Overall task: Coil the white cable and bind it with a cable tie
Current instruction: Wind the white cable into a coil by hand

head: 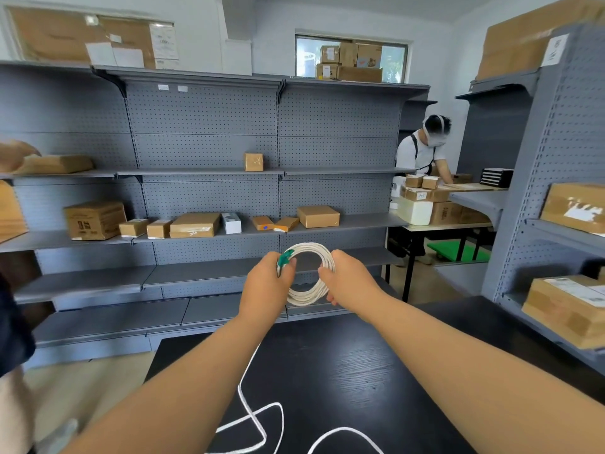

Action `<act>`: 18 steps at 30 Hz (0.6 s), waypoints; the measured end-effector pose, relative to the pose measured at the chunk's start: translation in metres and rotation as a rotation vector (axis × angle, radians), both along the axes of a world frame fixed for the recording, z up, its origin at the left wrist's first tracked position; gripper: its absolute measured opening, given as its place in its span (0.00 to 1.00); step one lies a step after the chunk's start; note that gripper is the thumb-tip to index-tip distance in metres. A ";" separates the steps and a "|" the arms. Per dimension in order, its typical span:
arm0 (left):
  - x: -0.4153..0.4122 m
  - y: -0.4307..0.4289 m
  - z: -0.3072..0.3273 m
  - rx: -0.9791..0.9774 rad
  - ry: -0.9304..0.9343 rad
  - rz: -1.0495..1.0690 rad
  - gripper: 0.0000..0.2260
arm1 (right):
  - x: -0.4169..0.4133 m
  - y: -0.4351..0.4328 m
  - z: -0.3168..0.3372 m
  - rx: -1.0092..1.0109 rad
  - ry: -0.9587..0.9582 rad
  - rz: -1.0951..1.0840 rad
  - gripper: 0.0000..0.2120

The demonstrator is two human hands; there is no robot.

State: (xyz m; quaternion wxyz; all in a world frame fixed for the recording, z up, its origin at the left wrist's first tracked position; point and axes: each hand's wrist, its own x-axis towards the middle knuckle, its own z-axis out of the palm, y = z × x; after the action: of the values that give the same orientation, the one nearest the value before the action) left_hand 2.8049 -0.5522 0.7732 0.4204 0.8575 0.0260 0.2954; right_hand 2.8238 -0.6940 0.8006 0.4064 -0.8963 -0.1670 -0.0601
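The white cable (pixel 312 291) is wound into a round coil of several loops, held upright in the air above the far edge of the black table (pixel 343 365). My left hand (pixel 266 285) grips the coil's left side, where a green plug or clip (pixel 284 258) sticks out by the thumb. My right hand (pixel 347 280) grips the coil's right side. A loose tail of the cable (pixel 255 414) hangs down under my left arm and lies in loops on the table near me. No cable tie is visible.
Grey pegboard shelving (pixel 209 191) with cardboard boxes (pixel 95 220) stands behind the table. Another shelf unit with boxes (pixel 566 309) is at the right. A person in a white shirt (pixel 419 152) works at a box-laden table at the back right.
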 end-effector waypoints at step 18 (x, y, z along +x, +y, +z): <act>0.007 0.004 0.014 0.898 0.134 0.025 0.12 | 0.002 -0.010 0.016 -0.587 -0.285 0.234 0.19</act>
State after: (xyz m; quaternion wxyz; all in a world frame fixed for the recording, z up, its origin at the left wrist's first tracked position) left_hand 2.8117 -0.5478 0.7872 0.0007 0.9717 -0.0671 0.2265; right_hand 2.8261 -0.7040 0.8168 0.1080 -0.9324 -0.3338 -0.0870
